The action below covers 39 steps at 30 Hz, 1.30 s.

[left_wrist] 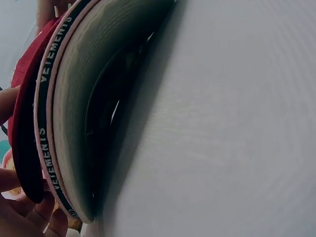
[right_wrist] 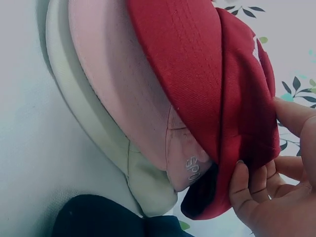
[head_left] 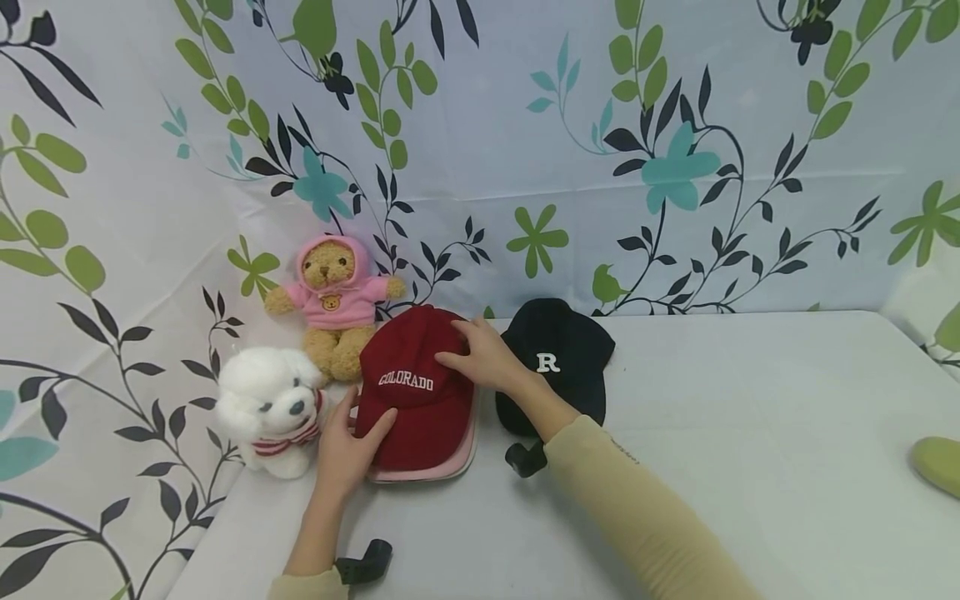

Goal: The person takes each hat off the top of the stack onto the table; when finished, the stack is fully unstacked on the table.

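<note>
Red cotton is what both hands are on: our left hand point(head_left: 341, 450) holds the brim of the red cap point(head_left: 416, 392) at its front-left edge, thumb lying on top of the brim and the other fingers tucked beneath it, which the left wrist view also shows with fingertips point(left_wrist: 29, 212) curled at the underside of the stacked brims. Our right hand point(head_left: 487, 358) rests on the crown of that same cap, fingers spread and lightly bent over the fabric; from the right wrist view the fingers point(right_wrist: 247, 185) are pressed against the crown's side, more a touch than a real grab. That cap, with COLORADO stitched across the front, sits on top of a stack, with a pink cap point(right_wrist: 123, 98) right under it and a cream cap point(right_wrist: 98, 143) at the bottom, the brims fanned out a little. The stack lies on the white table point(head_left: 750, 433) near its back-left corner. Just to the right, touching or nearly touching the stack, is a black cap point(head_left: 558, 358) with a white R. Left of the stack we've got a white plush dog point(head_left: 270, 408) close to our left hand, and behind it a teddy bear point(head_left: 337, 300) in a pink hoodie sitting against the leafy curtain point(head_left: 675, 150). Far right there's a green object point(head_left: 937, 462), cut off at the picture's edge.
</note>
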{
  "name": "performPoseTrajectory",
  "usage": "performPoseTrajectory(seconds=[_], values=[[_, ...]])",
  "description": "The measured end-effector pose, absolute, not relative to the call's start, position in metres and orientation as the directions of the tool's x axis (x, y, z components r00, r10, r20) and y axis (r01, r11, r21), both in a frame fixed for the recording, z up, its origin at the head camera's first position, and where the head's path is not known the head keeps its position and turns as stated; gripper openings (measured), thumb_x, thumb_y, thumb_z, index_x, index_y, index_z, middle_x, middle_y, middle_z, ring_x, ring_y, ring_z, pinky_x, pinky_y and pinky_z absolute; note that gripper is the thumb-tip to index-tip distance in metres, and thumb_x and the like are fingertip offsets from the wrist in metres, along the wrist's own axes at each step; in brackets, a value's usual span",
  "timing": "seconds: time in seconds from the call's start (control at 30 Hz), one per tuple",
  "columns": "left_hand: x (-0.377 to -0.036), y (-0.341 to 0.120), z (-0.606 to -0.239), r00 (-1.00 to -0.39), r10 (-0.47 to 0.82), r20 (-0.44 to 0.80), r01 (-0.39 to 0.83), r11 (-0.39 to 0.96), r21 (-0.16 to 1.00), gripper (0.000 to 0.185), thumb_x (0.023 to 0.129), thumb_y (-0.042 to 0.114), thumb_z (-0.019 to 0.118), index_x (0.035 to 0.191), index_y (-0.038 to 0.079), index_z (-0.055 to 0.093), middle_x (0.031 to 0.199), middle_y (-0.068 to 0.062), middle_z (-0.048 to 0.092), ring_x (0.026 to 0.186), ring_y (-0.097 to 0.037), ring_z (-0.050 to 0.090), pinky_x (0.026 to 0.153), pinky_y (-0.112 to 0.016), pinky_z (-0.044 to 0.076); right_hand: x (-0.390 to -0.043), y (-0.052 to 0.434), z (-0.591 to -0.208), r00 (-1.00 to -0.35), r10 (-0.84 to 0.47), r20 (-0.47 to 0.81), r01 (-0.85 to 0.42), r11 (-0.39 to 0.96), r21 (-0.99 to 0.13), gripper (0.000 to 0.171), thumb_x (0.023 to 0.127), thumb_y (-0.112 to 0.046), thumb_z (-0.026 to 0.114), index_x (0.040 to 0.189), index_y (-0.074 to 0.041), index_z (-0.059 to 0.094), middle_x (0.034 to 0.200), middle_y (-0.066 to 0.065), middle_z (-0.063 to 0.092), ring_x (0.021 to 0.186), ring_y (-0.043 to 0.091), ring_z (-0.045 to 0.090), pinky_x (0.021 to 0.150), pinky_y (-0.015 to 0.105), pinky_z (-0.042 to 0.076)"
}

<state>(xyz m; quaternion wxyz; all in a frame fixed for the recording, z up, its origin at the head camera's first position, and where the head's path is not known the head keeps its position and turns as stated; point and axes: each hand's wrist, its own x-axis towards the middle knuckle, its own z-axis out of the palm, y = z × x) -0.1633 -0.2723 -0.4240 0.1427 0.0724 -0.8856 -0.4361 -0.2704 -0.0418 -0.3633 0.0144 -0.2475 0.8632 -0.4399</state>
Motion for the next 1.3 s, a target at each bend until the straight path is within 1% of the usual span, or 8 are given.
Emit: performPoseTrajectory(seconds=[0.23, 0.3, 0.47, 0.7, 0.9, 1.13, 1.2, 1.3], values=[[-0.162, -0.272, -0.421, -0.950, -0.248, 0.191, 0.005, 0.600, 0.800, 0.079, 0.091, 0.038, 0.076, 0.154, 0.007, 0.041, 0.128, -0.018, 0.056, 0.100, -0.029, 0.051, 0.078, -0.039, 0.046, -0.268, -0.042, -0.361, -0.869, -0.443, 0.218, -0.431, 0.466, -0.772, 0.059, 0.097, -0.019, 0.068, 0.147, 0.004, 0.046, 0.130, 0.020, 0.052, 0.114, 0.029, 0.055, 0.097, 0.040, 0.050], [-0.162, -0.272, -0.420, -0.950, -0.240, 0.198, 0.017, 0.595, 0.804, 0.078, 0.090, 0.038, 0.076, 0.154, 0.010, 0.042, 0.132, -0.018, 0.055, 0.101, -0.028, 0.050, 0.079, -0.040, 0.044, -0.267, -0.041, -0.359, -0.867, -0.442, 0.231, -0.440, 0.459, -0.772, 0.056, 0.098, -0.016, 0.067, 0.146, 0.004, 0.047, 0.129, 0.020, 0.053, 0.114, 0.029, 0.055, 0.097, 0.040, 0.049], [-0.161, -0.271, -0.418, -0.951, -0.225, 0.213, 0.039, 0.593, 0.804, 0.079, 0.090, 0.036, 0.077, 0.155, 0.009, 0.041, 0.144, -0.020, 0.047, 0.108, -0.030, 0.047, 0.087, -0.046, 0.041, -0.266, -0.040, -0.357, -0.857, -0.438, 0.271, -0.472, 0.454, -0.756, 0.051, 0.099, -0.012, 0.064, 0.145, 0.004, 0.049, 0.127, 0.019, 0.055, 0.110, 0.028, 0.055, 0.095, 0.039, 0.050], [-0.161, -0.269, -0.416, -0.938, -0.234, 0.257, 0.075, 0.587, 0.806, 0.082, 0.087, 0.029, 0.079, 0.155, 0.007, 0.039, 0.142, -0.022, 0.046, 0.106, -0.030, 0.047, 0.088, -0.048, 0.042, -0.263, -0.036, -0.349, -0.846, -0.443, 0.297, -0.496, 0.450, -0.743, 0.052, 0.100, -0.010, 0.064, 0.147, 0.001, 0.048, 0.121, 0.017, 0.055, 0.103, 0.025, 0.055, 0.087, 0.033, 0.053], [-0.158, -0.264, -0.408, -0.926, -0.239, 0.294, 0.108, 0.579, 0.808, 0.083, 0.087, 0.027, 0.080, 0.156, 0.007, 0.038, 0.137, -0.021, 0.048, 0.099, -0.026, 0.047, 0.084, -0.043, 0.044, -0.259, -0.029, -0.335, -0.823, -0.459, 0.334, -0.536, 0.433, -0.725, 0.052, 0.099, -0.010, 0.064, 0.147, 0.001, 0.048, 0.119, 0.017, 0.054, 0.103, 0.026, 0.056, 0.086, 0.033, 0.053], [-0.155, -0.256, -0.397, -0.918, -0.194, 0.347, 0.189, 0.556, 0.810, 0.084, 0.086, 0.024, 0.081, 0.157, 0.011, 0.038, 0.141, -0.015, 0.048, 0.097, -0.019, 0.048, 0.077, -0.029, 0.046, -0.254, -0.014, -0.320, -0.797, -0.469, 0.380, -0.579, 0.414, -0.703, 0.052, 0.099, -0.008, 0.063, 0.147, 0.001, 0.047, 0.121, 0.017, 0.054, 0.104, 0.026, 0.057, 0.086, 0.033, 0.053], [-0.154, -0.253, -0.394, -0.915, -0.181, 0.362, 0.212, 0.548, 0.809, 0.084, 0.086, 0.023, 0.081, 0.157, 0.012, 0.038, 0.141, -0.014, 0.047, 0.097, -0.018, 0.048, 0.076, -0.028, 0.047, -0.254, -0.010, -0.316, -0.786, -0.469, 0.402, -0.597, 0.408, -0.691, 0.051, 0.099, -0.007, 0.063, 0.147, 0.002, 0.048, 0.122, 0.018, 0.054, 0.104, 0.026, 0.057, 0.087, 0.034, 0.052], [-0.153, -0.249, -0.389, -0.912, -0.158, 0.379, 0.240, 0.543, 0.804, 0.085, 0.085, 0.022, 0.082, 0.157, 0.014, 0.038, 0.141, -0.013, 0.046, 0.099, -0.018, 0.048, 0.078, -0.032, 0.047, -0.253, -0.002, -0.311, -0.770, -0.474, 0.426, -0.620, 0.402, -0.673, 0.051, 0.099, -0.007, 0.063, 0.147, 0.002, 0.048, 0.121, 0.017, 0.055, 0.103, 0.026, 0.057, 0.087, 0.035, 0.052]])
